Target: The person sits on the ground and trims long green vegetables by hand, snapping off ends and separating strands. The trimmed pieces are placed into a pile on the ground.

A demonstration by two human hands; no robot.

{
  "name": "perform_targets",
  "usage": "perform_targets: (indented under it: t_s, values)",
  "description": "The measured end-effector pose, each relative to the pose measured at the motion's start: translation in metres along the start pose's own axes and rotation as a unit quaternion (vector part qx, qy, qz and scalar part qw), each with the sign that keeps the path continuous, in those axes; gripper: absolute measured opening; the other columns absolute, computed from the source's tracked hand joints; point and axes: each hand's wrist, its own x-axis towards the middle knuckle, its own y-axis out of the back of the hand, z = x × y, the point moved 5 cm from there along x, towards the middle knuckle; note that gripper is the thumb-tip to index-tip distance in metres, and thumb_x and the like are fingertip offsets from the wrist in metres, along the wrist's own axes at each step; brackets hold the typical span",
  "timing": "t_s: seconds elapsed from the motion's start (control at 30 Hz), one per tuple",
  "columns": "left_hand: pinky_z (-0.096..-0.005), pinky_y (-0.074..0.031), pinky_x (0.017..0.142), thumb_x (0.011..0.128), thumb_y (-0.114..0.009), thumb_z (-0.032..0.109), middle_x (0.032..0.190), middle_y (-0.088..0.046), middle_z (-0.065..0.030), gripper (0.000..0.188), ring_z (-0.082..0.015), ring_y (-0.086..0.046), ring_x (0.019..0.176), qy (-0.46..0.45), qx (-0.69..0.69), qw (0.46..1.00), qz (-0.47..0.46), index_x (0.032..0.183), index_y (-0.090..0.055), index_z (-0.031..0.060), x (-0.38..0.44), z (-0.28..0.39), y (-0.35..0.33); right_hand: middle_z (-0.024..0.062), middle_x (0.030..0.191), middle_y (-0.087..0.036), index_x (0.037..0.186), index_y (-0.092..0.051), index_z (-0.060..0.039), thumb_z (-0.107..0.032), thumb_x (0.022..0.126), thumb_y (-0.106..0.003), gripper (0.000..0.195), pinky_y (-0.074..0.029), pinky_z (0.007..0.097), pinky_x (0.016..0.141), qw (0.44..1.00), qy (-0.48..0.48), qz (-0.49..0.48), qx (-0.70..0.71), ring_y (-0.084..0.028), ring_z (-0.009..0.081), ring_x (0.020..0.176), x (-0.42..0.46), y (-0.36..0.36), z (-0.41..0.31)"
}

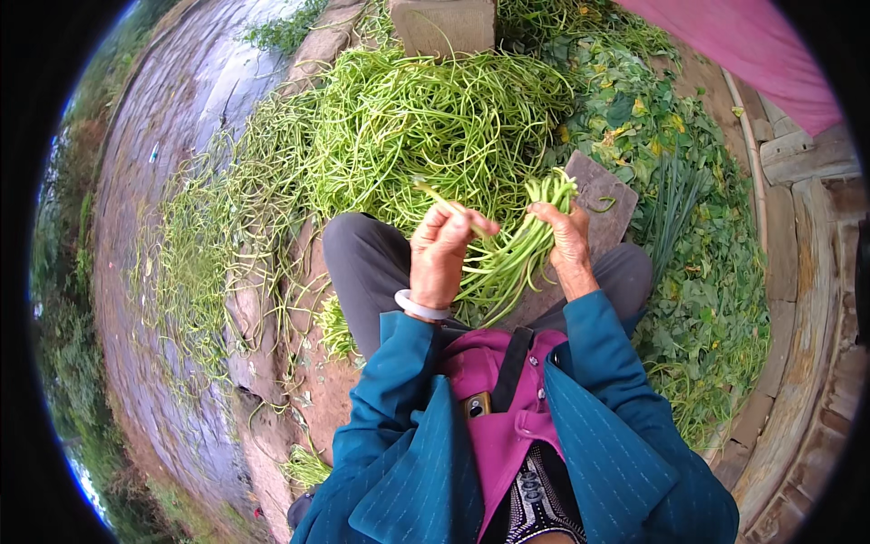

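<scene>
My right hand grips a bundle of long green stems near its upper end; the rest of the bundle hangs down and left between my knees. My left hand, with a pale bangle on its wrist, pinches a single pale green stem between thumb and fingers, a little left of the bundle. Past both hands lies a large tangled heap of green stems. A flat board lies under and beyond my right hand, with a short piece of stem on it.
Loose stems spread left over stones and wet paving. Cut leaves cover the ground at right, beside wooden beams. A square stone block stands behind the heap. Smaller stem bunches lie by my left knee. Pink cloth shows upper right.
</scene>
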Motion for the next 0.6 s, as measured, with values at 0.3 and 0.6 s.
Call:
perform_targets:
  t_s: [0.3,0.6]
  values:
    - [-0.0171,-0.026,0.027,0.096,-0.035,0.018,0.075,-0.048,-0.0054,0.029,-0.0048,-0.03,0.031,0.037,-0.317,0.942,-0.1,0.11,-0.045,-0.0056,-0.007,0.107,0.02,0.0074,0.074,-0.062,0.085,-0.06,0.0024,-0.007,0.066,-0.069,0.023,-0.047,0.0279,0.058,0.999,0.03,0.041,0.007,-0.058,0.0149,0.062,0.013,0.034,-0.003]
    - [-0.0189,-0.039,0.053,0.09,-0.051,0.019,0.076,-0.058,-0.0029,0.017,-0.0071,-0.05,0.06,0.139,0.295,0.945,0.003,0.097,-0.055,0.0029,0.004,0.03,-0.037,0.0028,0.083,-0.059,0.096,-0.058,0.0014,-0.004,0.07,-0.066,0.028,-0.046,0.0235,0.063,0.995,0.046,-0.075,-0.039,-0.055,0.0101,0.068,-0.017,-0.018,-0.032]
